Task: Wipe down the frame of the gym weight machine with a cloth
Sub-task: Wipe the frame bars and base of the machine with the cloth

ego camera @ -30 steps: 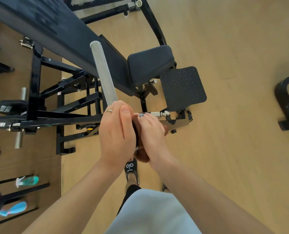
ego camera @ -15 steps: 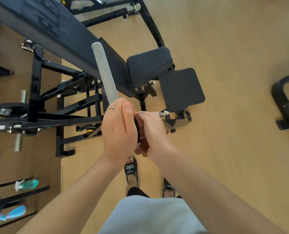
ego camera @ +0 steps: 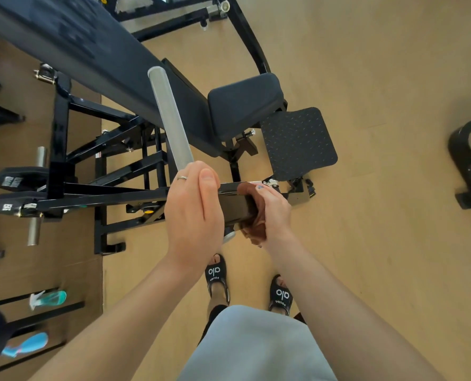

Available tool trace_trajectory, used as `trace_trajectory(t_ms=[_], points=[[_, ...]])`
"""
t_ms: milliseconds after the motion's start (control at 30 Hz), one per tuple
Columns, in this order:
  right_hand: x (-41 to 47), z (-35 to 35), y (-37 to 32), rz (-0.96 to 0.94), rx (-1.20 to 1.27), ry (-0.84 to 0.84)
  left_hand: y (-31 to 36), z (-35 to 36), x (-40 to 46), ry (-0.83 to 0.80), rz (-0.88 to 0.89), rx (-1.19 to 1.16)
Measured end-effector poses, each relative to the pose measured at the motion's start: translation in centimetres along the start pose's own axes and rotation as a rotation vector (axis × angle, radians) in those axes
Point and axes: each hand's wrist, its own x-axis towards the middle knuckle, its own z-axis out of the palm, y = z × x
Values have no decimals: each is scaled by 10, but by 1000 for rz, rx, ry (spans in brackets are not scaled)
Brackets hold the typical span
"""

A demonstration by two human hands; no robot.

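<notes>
You are partway into the wipe, as far as this view lets me judge: your right hand (ego camera: 274,209) presses a brown cloth (ego camera: 253,229) around the near end of a glossy black frame bar (ego camera: 233,206), with the fingers curled over the fabric, while your left hand (ego camera: 193,213) is wrapped around the base of the silver handle tube (ego camera: 169,116) — apparently to steady the arm. Only this short stretch of bar is under the cloth; the long black beams (ego camera: 105,192) running left toward the weight plates (ego camera: 17,178), the uprights and the rails at the top of the view are untouched by it now, so most of the frame probably remains. The bar beside the cloth looks shiny and reflective, though whether that means clean I cannot tell. The cloth itself is bunched, hanging a little below the bar.
</notes>
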Motion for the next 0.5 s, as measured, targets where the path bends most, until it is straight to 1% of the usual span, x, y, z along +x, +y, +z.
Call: trace_trajectory(t_ms=[100,200,233,333,367,433,500], points=[[4,-3,-4,31,73,65,1,-1,-1,6,3,-18],[-19,7,-12,38,117,58,2,-2,-1,5,1,-40],[-32,13,-15,40,126,20,2,-2,0,8,-4,-41],[-74,23,-15,4,148,-195,-1,-1,0,6,-25,-46],[-85,24,-15,-9,150,-241,0,-2,0,-2,-33,-52],[-91,23,-13,-28,142,-267,0,-3,-1,-17,-41,-59],[-85,22,-12,-65,127,-252,1,-3,-1,-26,-50,-60]])
